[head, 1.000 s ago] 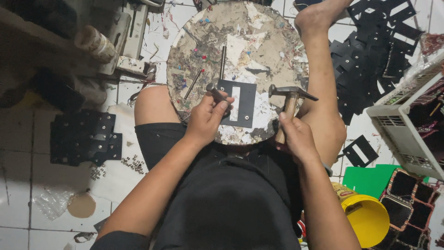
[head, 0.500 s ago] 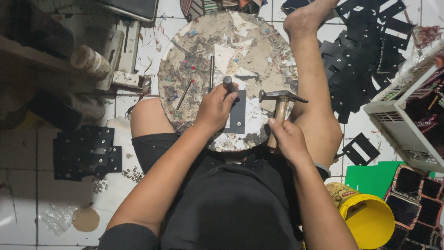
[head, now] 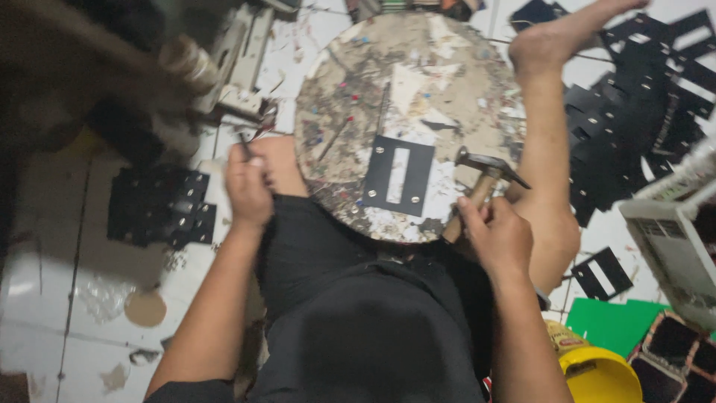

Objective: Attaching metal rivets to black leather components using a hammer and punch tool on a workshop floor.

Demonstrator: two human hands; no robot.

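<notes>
The person is sitting on a white tiled floor (head: 52,351) with a round, paint-spattered board (head: 350,89) resting across the lap. A black rectangular plate (head: 400,176) with a long slot in its middle is lying flat on the near part of the board, small bright studs showing at its corners.

The right hand (head: 498,237) is closing its fingers around the wooden handle of a hammer (head: 477,188), gripping it low. The metal head is hanging just right of the plate, above the right edge of the board, not touching the plate.

The left hand (head: 248,188) is hovering off the left edge of the board, above the left knee. Its fingers are pinched together around something thin and dark that sticks up from the fingertips; the picture is too blurred to tell what it is. This hand is well apart from the plate.

To the left, a stack of similar black plates (head: 156,207) is lying on the floor. On the far right, many more black plates (head: 634,112) are spreading over the tiles beside the outstretched right foot (head: 567,33). Near the right edge a white crate (head: 671,239) is standing, with a green sheet (head: 615,325) and a yellow tub (head: 600,373) sitting closer to the person.
</notes>
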